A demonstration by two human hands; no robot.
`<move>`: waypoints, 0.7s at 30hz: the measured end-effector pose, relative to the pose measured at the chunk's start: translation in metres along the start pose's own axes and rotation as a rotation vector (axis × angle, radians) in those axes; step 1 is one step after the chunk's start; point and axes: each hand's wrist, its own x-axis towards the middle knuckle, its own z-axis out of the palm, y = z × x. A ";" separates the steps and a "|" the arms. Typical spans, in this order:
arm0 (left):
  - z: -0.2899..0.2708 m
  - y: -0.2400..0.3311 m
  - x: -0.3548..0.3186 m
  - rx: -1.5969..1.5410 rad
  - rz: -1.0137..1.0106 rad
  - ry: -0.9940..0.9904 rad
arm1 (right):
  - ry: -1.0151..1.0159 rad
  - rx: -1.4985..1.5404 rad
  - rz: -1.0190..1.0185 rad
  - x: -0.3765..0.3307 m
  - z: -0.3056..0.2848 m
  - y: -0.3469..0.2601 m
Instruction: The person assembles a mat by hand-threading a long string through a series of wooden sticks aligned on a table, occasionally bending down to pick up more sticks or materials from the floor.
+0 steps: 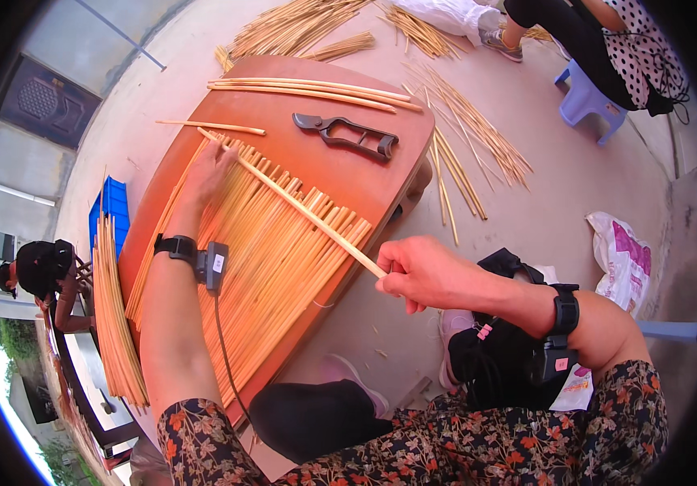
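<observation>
A long pale wooden stick (304, 209) slants across the work. My right hand (417, 271) is closed round its near end, just off the table's right edge. My left hand (209, 168) is at the far end, its fingers bent against the stick and partly hidden. Beneath it, a broad row of similar sticks (263, 267) lies side by side on the reddish-brown table (190, 174), their upper ends uneven. One loose stick (235, 127) rests just beyond my left hand. Farther right on the tabletop is a black hand cutter (347, 135) with a looped handle.
Several sticks (316, 91) lie along the table's far end. More bundles (292, 28) cover the floor beyond. At left, a stick bundle (113, 316) leans beside a blue crate (110, 211). A person sits by a light-blue stool (589, 101); another person (44, 271) bends at far left.
</observation>
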 end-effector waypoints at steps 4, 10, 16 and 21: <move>-0.005 -0.013 -0.003 0.042 0.085 0.087 | -0.017 -0.043 -0.026 0.001 0.001 -0.007; -0.003 0.013 -0.006 0.034 0.046 0.016 | 0.052 -0.091 -0.019 0.001 -0.009 -0.005; 0.000 0.011 -0.004 0.055 0.022 0.055 | 0.060 -0.095 -0.028 0.003 -0.013 0.000; 0.002 -0.009 0.006 0.072 0.075 0.062 | 0.050 -0.130 -0.027 0.005 -0.013 0.000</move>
